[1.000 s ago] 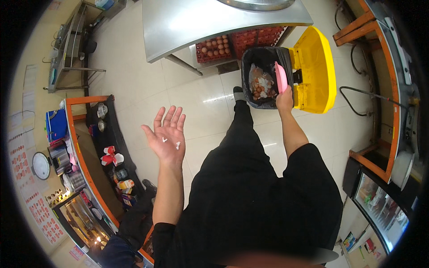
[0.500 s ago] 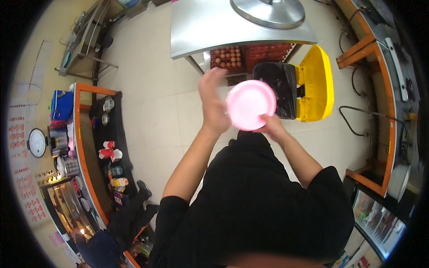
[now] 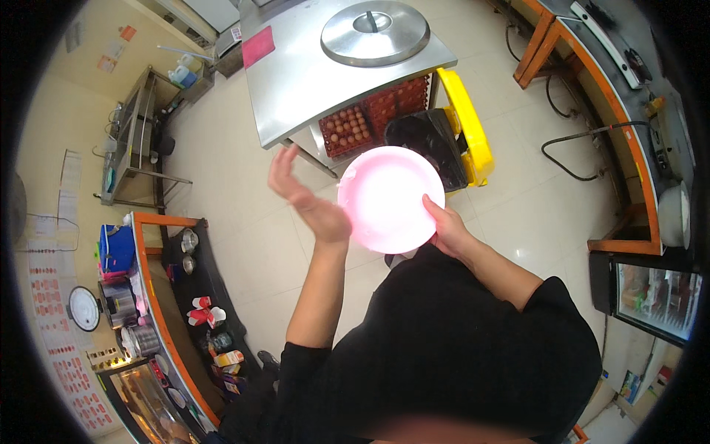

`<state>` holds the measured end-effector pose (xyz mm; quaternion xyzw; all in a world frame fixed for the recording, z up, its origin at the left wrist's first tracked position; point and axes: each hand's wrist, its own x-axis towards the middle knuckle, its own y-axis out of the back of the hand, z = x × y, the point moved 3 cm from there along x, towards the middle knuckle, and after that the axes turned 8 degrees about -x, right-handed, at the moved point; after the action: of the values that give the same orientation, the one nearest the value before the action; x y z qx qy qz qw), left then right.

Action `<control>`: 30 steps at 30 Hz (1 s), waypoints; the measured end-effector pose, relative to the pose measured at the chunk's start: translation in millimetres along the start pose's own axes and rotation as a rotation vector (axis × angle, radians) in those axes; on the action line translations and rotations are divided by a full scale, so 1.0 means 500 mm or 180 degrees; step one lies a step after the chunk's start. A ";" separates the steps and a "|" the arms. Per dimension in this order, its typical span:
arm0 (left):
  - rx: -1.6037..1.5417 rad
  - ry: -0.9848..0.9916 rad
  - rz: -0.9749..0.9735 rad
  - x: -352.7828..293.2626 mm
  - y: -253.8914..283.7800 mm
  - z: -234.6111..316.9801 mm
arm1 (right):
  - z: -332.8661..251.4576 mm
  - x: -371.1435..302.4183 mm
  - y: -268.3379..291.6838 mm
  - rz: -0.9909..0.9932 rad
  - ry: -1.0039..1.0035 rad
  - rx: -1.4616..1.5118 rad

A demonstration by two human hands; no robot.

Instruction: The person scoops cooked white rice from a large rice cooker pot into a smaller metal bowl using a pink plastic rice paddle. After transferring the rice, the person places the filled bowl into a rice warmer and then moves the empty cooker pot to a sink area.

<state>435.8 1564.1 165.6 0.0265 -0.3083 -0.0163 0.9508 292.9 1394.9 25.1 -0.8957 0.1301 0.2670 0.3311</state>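
A round pink plastic bowl [image 3: 390, 200] is in front of my body, its pale inside facing up and washed out by glare. My right hand [image 3: 448, 226] grips its right rim, the thumb lying over the edge and the other fingers underneath. On the left side my left hand [image 3: 310, 201] is open, fingers raised and slightly blurred. Its palm heel is close against the bowl's left rim; whether it touches I cannot tell. Beyond the bowl sits a yellow bin [image 3: 470, 129], lid swung open, with a black liner [image 3: 425, 140] inside.
A steel table [image 3: 296, 89] ahead carries a large metal lid [image 3: 375, 33] and a pink cloth [image 3: 259, 46]. Trays of eggs [image 3: 346, 131] are under it. An orange-framed shelf [image 3: 168, 296] with pots stands left; an orange-framed counter [image 3: 629, 133] and a glass-front fridge [image 3: 654, 296] are right.
The bowl looks larger and nearer, still in my right hand. My left hand has shifted left, its fingers tilting outward. My view has turned, so the table and bin appear further left.
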 end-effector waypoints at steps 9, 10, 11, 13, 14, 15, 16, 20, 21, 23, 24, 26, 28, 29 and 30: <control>-0.2401 0.1372 0.0177 -0.037 -0.170 0.094 | -0.143 -0.129 0.148 -0.0185 0.0598 0.0546; -0.2498 0.1461 0.0085 -0.057 -0.227 0.104 | -0.163 -0.151 0.188 -0.0186 0.0809 0.0539; -0.2610 0.1528 0.0130 -0.079 -0.285 0.112 | -0.179 -0.171 0.233 -0.0010 0.0935 0.0464; -0.2826 0.1700 0.0206 -0.129 -0.420 0.127 | -0.221 -0.217 0.340 0.0292 0.1209 0.0391; -0.2739 0.1637 0.0029 -0.149 -0.487 0.137 | -0.242 -0.241 0.396 0.0459 0.1209 0.0255; -0.2678 0.1677 -0.0120 -0.174 -0.555 0.150 | -0.266 -0.271 0.456 0.0542 0.1275 0.0168; -0.2618 0.1727 -0.0306 -0.195 -0.615 0.162 | -0.285 -0.301 0.508 0.0681 0.1318 0.0114; -0.1915 0.1987 -0.1352 -0.282 -0.849 0.217 | -0.355 -0.436 0.693 0.1021 0.1483 -0.0155; -0.1834 0.2026 -0.1464 -0.307 -0.901 0.228 | -0.363 -0.466 0.728 0.1130 0.1442 -0.0157; -0.1908 0.2369 -0.1454 -0.351 -0.999 0.238 | -0.377 -0.522 0.792 0.1347 0.1395 -0.0167; -0.1757 0.2543 -0.1510 -0.376 -1.038 0.240 | -0.377 -0.548 0.820 0.1461 0.1376 -0.0147; -0.1366 0.2769 -0.1655 -0.427 -1.110 0.232 | -0.372 -0.586 0.870 0.1584 0.1567 0.0013; -0.0948 0.2874 -0.1805 -0.467 -1.177 0.212 | -0.360 -0.604 0.923 0.1810 0.1449 0.0392; -0.0846 0.2877 -0.1910 -0.481 -1.209 0.202 | -0.355 -0.607 0.947 0.1833 0.1418 0.0578; -0.0790 0.2902 -0.1999 -0.496 -1.247 0.192 | -0.352 -0.609 0.971 0.1884 0.1433 0.0728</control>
<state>169.6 949.6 60.2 0.0094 0.1604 -0.3214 0.9332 -87.7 932.6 55.0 -0.8129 0.4812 0.1315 0.3006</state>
